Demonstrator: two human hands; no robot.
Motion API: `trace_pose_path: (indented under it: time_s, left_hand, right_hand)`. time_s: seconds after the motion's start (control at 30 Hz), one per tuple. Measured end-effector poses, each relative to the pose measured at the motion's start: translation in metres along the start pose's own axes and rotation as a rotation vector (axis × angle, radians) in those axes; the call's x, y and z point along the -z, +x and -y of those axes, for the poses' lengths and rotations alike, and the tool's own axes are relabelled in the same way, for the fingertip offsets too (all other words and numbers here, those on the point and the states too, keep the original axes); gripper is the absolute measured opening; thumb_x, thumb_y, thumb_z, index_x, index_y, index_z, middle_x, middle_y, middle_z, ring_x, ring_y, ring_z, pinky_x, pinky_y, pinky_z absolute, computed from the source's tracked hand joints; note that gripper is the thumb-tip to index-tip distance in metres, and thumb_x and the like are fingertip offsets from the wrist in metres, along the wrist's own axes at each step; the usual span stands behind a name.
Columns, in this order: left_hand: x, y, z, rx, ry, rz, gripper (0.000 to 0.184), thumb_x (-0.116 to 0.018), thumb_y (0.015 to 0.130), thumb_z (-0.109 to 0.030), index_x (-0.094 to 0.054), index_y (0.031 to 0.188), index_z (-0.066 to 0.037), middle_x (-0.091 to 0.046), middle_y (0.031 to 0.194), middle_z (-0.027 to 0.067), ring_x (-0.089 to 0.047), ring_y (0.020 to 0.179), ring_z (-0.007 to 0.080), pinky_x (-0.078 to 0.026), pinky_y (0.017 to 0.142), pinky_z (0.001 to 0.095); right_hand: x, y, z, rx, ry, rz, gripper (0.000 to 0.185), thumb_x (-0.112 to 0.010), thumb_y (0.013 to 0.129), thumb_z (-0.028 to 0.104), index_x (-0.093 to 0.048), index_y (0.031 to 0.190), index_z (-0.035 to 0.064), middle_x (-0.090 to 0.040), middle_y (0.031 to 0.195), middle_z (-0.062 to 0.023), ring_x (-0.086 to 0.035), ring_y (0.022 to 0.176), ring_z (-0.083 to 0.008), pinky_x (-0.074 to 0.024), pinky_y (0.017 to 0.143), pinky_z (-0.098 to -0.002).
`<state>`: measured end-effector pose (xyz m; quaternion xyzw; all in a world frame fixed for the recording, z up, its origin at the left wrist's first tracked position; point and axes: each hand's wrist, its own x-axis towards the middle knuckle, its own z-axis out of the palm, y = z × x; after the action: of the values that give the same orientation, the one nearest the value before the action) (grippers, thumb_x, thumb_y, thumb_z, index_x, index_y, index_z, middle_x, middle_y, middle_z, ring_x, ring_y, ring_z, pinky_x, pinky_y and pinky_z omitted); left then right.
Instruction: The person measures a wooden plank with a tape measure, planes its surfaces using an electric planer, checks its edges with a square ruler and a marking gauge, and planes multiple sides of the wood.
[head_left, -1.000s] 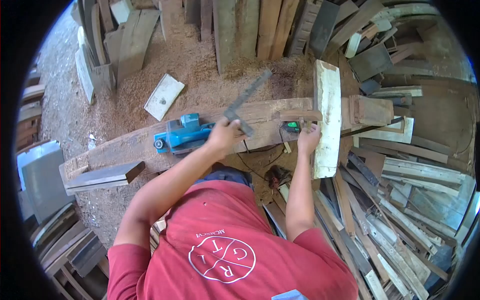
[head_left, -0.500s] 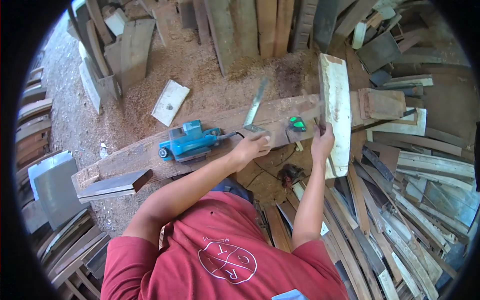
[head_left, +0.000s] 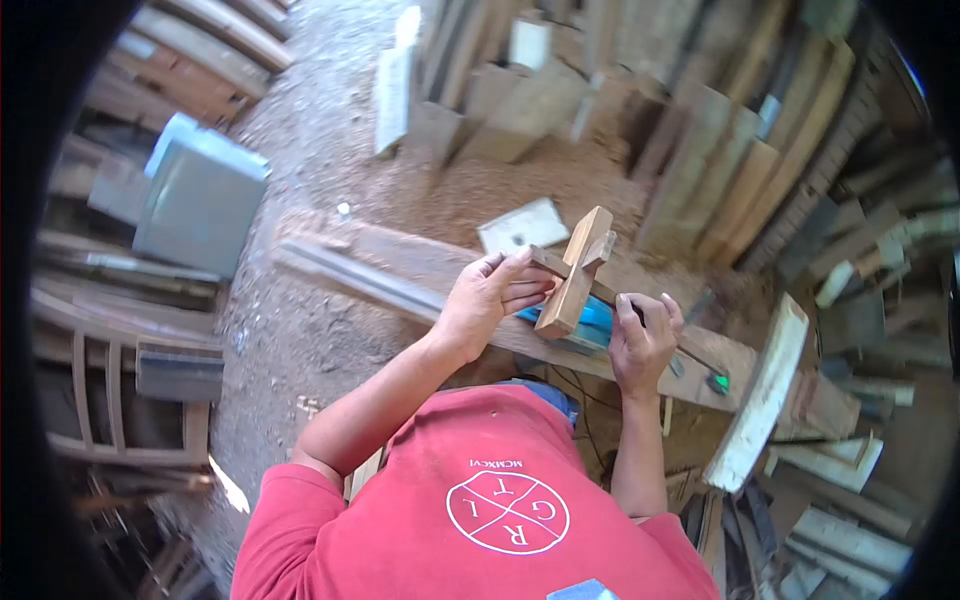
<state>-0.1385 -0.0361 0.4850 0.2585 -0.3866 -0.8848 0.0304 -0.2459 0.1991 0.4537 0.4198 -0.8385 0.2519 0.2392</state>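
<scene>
A wooden marking gauge (head_left: 568,290), with a block crossing a thin stem, is held up in front of me over the long plank. My left hand (head_left: 490,300) pinches the stem's left end between thumb and fingers. On the other side of the block, my right hand (head_left: 643,340) is closed around the stem, which seems to run on past it to the lower right. Partly hidden beneath the gauge is a blue power planer (head_left: 592,322). A green and black tape measure (head_left: 718,383) lies on the plank, right of my right hand.
The long wooden plank (head_left: 400,255) crosses in front of me. A white-painted board (head_left: 760,395) stands across its right part. A pale offcut (head_left: 525,228) lies on sawdust beyond. Stacked timber surrounds the area, and a grey bin (head_left: 200,205) is at left.
My view has swung left. My left hand, earlier open above the plank, now grips the gauge's stem. My right hand has left the white board's side and holds the gauge too.
</scene>
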Motion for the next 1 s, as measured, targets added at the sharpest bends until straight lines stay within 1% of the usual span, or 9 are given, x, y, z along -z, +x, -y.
trace_pose_path:
  time_s: [0.07, 0.27, 0.37, 0.47, 0.53, 0.63, 0.77, 0.8, 1.0]
  left_hand:
    - [0.049, -0.031, -0.023, -0.07, -0.087, -0.14, 0.028, -0.068, 0.109, -0.029, -0.065, 0.115, -0.002, -0.077, 0.115, 0.0168, -0.078, 0.106, 0.0268, -0.062, 0.1, 0.0421]
    - [0.183, -0.123, -0.093, -0.252, -0.08, -0.32, 0.025, -0.07, 0.108, -0.024, -0.065, 0.116, -0.001, -0.078, 0.11, 0.0189, -0.078, 0.106, 0.0282, -0.062, 0.101, 0.0434]
    - [0.232, -0.14, -0.119, -0.324, -0.012, -0.323, 0.022, -0.068, 0.109, -0.02, -0.066, 0.117, 0.0, -0.078, 0.113, 0.0201, -0.078, 0.108, 0.0293, -0.062, 0.102, 0.0436]
    - [0.261, -0.138, -0.14, -0.372, 0.031, -0.277, 0.021, -0.066, 0.11, -0.016, -0.066, 0.119, 0.002, -0.077, 0.116, 0.0213, -0.077, 0.111, 0.03, -0.062, 0.104, 0.0434]
    - [0.275, -0.13, -0.153, -0.362, 0.039, -0.217, 0.021, -0.065, 0.11, -0.015, -0.066, 0.121, 0.003, -0.077, 0.117, 0.0219, -0.077, 0.112, 0.0301, -0.061, 0.105, 0.0431]
    - [0.292, -0.108, -0.174, -0.289, 0.059, -0.066, 0.023, -0.065, 0.11, -0.015, -0.066, 0.122, 0.004, -0.077, 0.118, 0.0223, -0.077, 0.114, 0.0303, -0.061, 0.105, 0.0434]
    - [0.312, -0.079, -0.194, -0.083, 0.071, 0.1, 0.022, -0.063, 0.111, -0.014, -0.065, 0.124, 0.004, -0.076, 0.122, 0.0215, -0.076, 0.115, 0.0303, -0.06, 0.106, 0.0453]
    - [0.318, -0.073, -0.198, -0.034, 0.071, 0.126, 0.022, -0.063, 0.111, -0.014, -0.065, 0.124, 0.003, -0.076, 0.122, 0.021, -0.076, 0.116, 0.0299, -0.06, 0.106, 0.045]
    - [0.338, -0.036, -0.232, 0.109, 0.245, 0.252, 0.019, -0.065, 0.109, -0.013, -0.068, 0.123, 0.0, -0.075, 0.123, 0.0159, -0.074, 0.115, 0.0239, -0.059, 0.106, 0.0414]
  right_hand:
    - [-0.028, 0.022, 0.049, 0.118, 0.071, -0.005, 0.03, -0.077, 0.087, 0.004, -0.073, 0.115, 0.0136, -0.071, 0.104, -0.0031, -0.07, 0.096, -0.0206, -0.0451, 0.112, -0.0492]
    - [-0.076, 0.077, 0.21, 0.275, 0.076, -0.081, 0.036, -0.083, 0.082, 0.011, -0.073, 0.116, 0.013, -0.07, 0.112, -0.0058, -0.069, 0.103, -0.0252, -0.0453, 0.111, -0.0477]
    - [-0.091, 0.059, 0.278, 0.073, 0.294, -0.078, 0.049, -0.087, 0.082, 0.019, -0.069, 0.126, 0.0118, -0.067, 0.123, -0.0129, -0.066, 0.115, -0.0285, -0.0461, 0.111, -0.0474]
    - [-0.119, 0.048, 0.337, -0.333, 0.658, 0.188, 0.078, -0.091, 0.084, 0.032, -0.055, 0.15, 0.0105, -0.063, 0.131, -0.02, -0.061, 0.125, -0.0335, -0.047, 0.111, -0.0492]
    - [-0.133, 0.06, 0.37, -0.494, 0.777, 0.236, 0.099, -0.089, 0.088, 0.04, -0.037, 0.166, 0.0083, -0.061, 0.134, -0.0238, -0.059, 0.127, -0.0408, -0.0467, 0.112, -0.0514]
    - [-0.171, 0.064, 0.39, -0.459, 0.717, 0.095, 0.113, -0.088, 0.088, 0.045, -0.022, 0.172, 0.0091, -0.056, 0.142, -0.026, -0.058, 0.129, -0.0459, -0.0464, 0.113, -0.053]
    - [-0.203, 0.08, 0.395, -0.534, 0.741, 0.077, 0.109, -0.085, 0.094, 0.031, -0.014, 0.171, 0.0006, -0.044, 0.155, -0.0263, -0.053, 0.136, -0.0408, -0.0449, 0.115, -0.0499]
    - [-0.212, 0.085, 0.405, -0.717, 0.898, 0.026, 0.1, -0.08, 0.097, 0.023, -0.016, 0.169, -0.003, -0.046, 0.15, -0.0247, -0.054, 0.135, -0.0351, -0.0454, 0.114, -0.0459]
    - [-0.211, 0.129, 0.427, -0.832, 0.846, -0.128, 0.075, -0.075, 0.102, 0.026, -0.031, 0.158, -0.0007, -0.061, 0.129, -0.017, -0.064, 0.114, -0.0253, -0.0528, 0.099, -0.0399]
